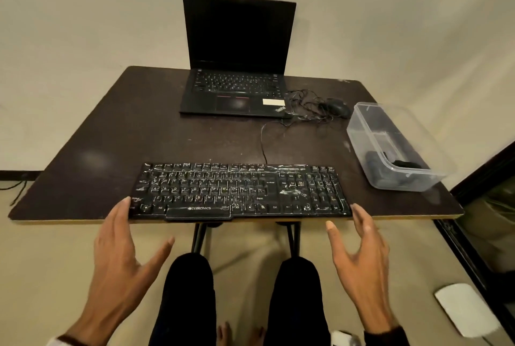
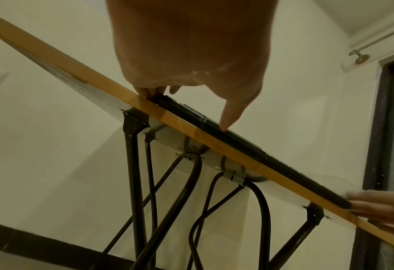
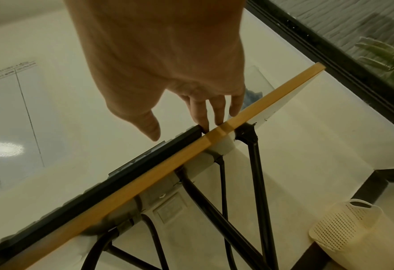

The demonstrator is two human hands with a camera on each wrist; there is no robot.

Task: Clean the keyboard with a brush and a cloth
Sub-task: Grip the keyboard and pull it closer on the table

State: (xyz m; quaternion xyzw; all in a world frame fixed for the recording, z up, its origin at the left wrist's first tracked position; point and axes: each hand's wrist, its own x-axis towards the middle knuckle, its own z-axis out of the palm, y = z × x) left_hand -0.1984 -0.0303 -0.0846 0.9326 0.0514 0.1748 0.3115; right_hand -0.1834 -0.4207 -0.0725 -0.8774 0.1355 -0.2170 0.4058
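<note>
A black keyboard [image 1: 239, 192], streaked with white dust, lies along the near edge of the dark table [image 1: 111, 136]. My left hand [image 1: 122, 239] is open, its straight fingertips touching the keyboard's left end. At the opposite end my right hand [image 1: 359, 245] is open too, fingertips at the near right corner. In the left wrist view the left hand's fingers [image 2: 148, 92] meet the keyboard [image 2: 237, 144] at the table edge. In the right wrist view the right hand's fingers [image 3: 201, 117] touch the keyboard's [image 3: 121, 173] end. No brush or cloth can be made out.
An open black laptop [image 1: 237, 66] stands at the back of the table, with a mouse [image 1: 338, 107] and tangled cable to its right. A clear plastic box [image 1: 390, 147] holding dark items sits at the right edge. My knees [image 1: 189, 290] are under the table.
</note>
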